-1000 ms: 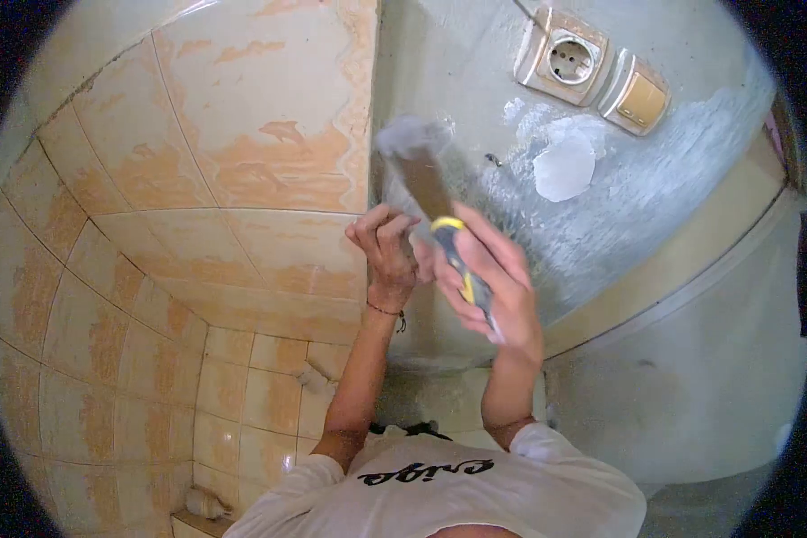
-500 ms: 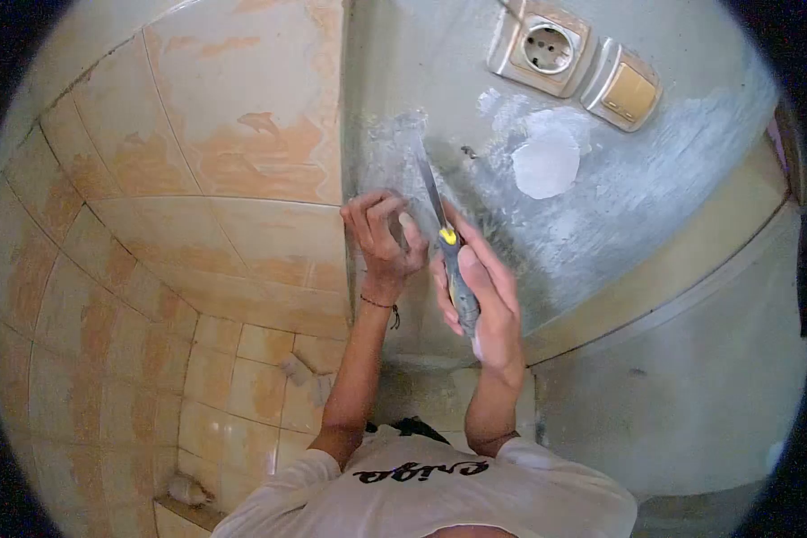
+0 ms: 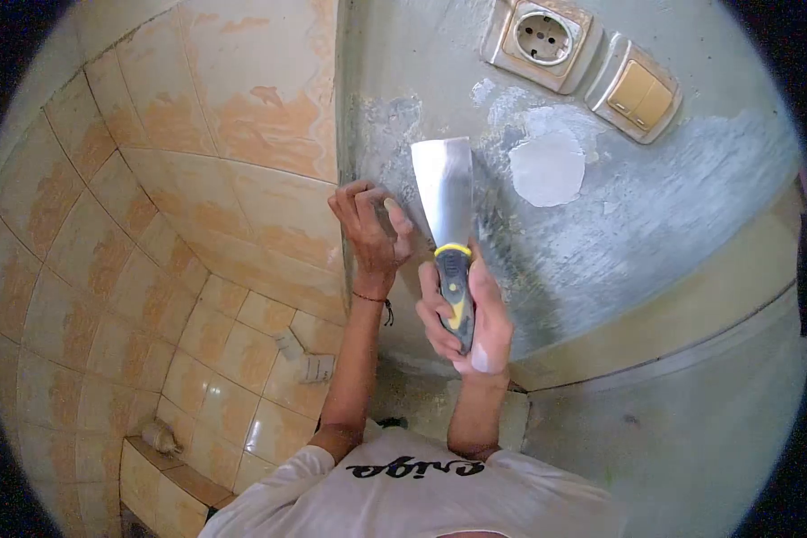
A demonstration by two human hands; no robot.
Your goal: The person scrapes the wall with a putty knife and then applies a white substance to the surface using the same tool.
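Steel fills the middle of the view: a putty knife stands upright with its broad blade face-on to the camera, tip toward 12 o'clock, in front of the scraped grey wall. The right hand has its fingers wrapped fully round the knife's yellow-and-grey handle, thumb side up, just below the blade.

At 9 o'clock from the blade sits the left hand, fingers curled inward in a loose claw with the tips near the wall's edge where plaster meets tile. Whether they pinch anything cannot be told — nothing shows between them. A thin cord bracelet circles that wrist.

At 2 o'clock from the knife lies a round white filler patch on the wall. Higher, toward 1 o'clock, a wall socket and, just beside it, a beige light switch share one frame.

Orange-marbled tiles cover the adjoining wall at 9 o'clock. At 6 o'clock the person's white T-shirt shows — dark lettering across it.
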